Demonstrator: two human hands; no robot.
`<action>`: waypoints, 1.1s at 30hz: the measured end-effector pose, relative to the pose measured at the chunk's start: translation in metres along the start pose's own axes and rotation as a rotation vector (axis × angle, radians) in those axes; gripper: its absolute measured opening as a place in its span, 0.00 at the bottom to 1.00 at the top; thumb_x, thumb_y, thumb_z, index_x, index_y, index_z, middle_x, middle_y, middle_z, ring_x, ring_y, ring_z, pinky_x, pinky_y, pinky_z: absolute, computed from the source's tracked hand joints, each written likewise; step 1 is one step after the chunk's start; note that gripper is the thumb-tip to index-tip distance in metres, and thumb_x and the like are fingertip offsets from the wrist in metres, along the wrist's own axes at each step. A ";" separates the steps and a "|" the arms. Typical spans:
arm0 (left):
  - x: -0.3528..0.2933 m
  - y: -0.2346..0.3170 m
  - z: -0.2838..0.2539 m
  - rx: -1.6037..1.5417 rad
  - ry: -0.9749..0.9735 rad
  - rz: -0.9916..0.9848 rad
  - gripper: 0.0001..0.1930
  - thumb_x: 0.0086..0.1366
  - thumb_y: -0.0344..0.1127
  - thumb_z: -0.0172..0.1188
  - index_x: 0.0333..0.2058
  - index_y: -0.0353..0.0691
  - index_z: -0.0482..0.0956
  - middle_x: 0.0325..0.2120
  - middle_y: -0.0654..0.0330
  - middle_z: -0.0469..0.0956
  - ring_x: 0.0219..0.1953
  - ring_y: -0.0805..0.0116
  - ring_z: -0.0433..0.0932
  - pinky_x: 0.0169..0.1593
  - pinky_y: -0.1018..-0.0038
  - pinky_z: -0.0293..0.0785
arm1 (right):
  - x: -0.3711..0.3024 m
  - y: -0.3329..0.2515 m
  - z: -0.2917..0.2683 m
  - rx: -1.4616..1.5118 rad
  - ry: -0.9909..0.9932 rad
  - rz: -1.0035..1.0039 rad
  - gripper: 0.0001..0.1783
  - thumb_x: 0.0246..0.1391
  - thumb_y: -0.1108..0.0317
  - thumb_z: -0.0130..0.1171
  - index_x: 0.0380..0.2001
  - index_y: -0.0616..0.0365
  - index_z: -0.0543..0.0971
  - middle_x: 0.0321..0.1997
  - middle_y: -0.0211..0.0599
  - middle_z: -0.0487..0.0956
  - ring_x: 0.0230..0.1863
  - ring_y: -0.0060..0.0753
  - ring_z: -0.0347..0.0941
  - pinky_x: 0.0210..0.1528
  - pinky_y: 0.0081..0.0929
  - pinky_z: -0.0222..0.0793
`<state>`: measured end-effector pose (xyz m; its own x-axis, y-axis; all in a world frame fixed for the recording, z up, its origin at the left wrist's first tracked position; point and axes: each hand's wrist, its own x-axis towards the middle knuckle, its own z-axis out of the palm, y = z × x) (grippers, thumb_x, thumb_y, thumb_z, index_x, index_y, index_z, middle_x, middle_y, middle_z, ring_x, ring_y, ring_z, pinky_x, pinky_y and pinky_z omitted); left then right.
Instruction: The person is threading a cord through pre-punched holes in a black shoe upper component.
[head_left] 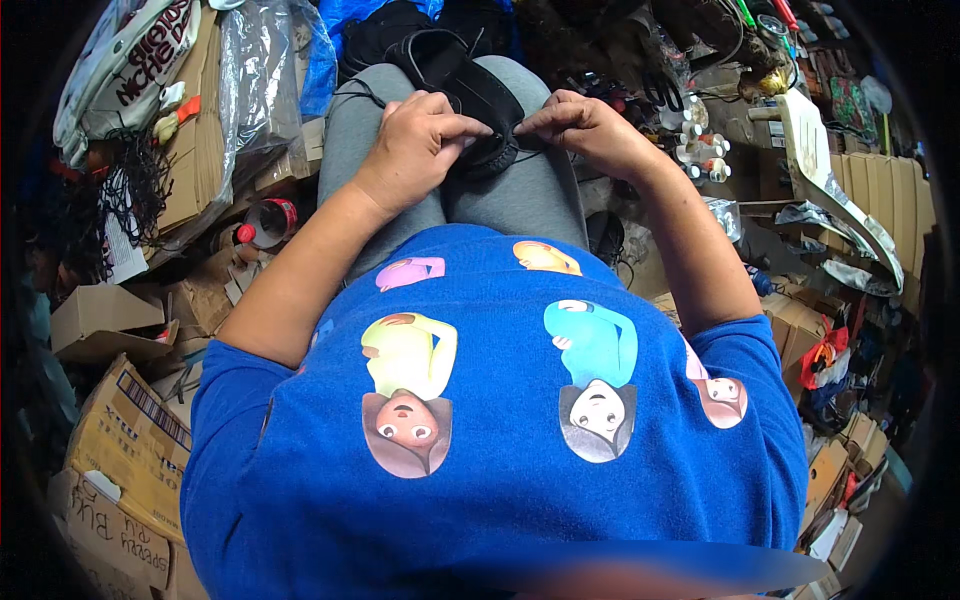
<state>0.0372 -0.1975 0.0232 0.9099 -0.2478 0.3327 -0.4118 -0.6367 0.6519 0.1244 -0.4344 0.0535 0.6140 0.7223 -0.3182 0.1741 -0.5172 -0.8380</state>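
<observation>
A black sandal (476,95) rests across my grey-trousered lap, its strap loop toward the far side and its rounded end nearest me. At the left of that rounded end is my left hand (418,140), closed, with its index finger pointing to the sandal's edge. My right hand (590,130) pinches thumb and finger together at the opposite edge. Whatever lies between the fingertips of either hand is too small to make out. Thin dark cord or thread shows beside the left hand and below the right fingertips.
Cardboard boxes (130,450) crowd the left side, near a clear bottle (268,222) with a red cap. Clear plastic sheeting (258,90) covers flat cardboard at far left. On the right are several small white-capped bottles (705,155) and a white plastic chair part (808,140).
</observation>
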 end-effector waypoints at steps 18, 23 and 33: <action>0.004 0.019 0.001 -0.058 -0.070 -0.308 0.10 0.50 0.28 0.63 0.34 0.40 0.82 0.28 0.57 0.80 0.34 0.65 0.77 0.41 0.71 0.72 | 0.001 0.014 0.013 0.417 0.014 0.095 0.16 0.49 0.71 0.63 0.43 0.56 0.80 0.27 0.23 0.78 0.26 0.12 0.68 0.31 0.13 0.65; 0.012 0.016 0.007 -0.224 -0.119 -0.454 0.08 0.53 0.30 0.61 0.34 0.39 0.81 0.28 0.58 0.80 0.34 0.68 0.77 0.42 0.73 0.71 | 0.003 0.003 0.014 0.354 0.004 0.066 0.15 0.50 0.72 0.62 0.43 0.59 0.80 0.33 0.28 0.80 0.34 0.15 0.72 0.38 0.15 0.68; 0.016 0.000 -0.013 0.156 -0.129 0.035 0.09 0.44 0.33 0.68 0.28 0.47 0.81 0.35 0.65 0.72 0.41 0.62 0.70 0.45 0.65 0.64 | -0.002 0.010 0.008 0.445 -0.041 0.092 0.14 0.51 0.74 0.60 0.43 0.62 0.79 0.38 0.30 0.81 0.39 0.17 0.74 0.46 0.17 0.69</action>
<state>0.0514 -0.1919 0.0372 0.8981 -0.3568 0.2572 -0.4398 -0.7291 0.5244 0.1189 -0.4376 0.0420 0.5791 0.7049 -0.4095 -0.2329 -0.3383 -0.9117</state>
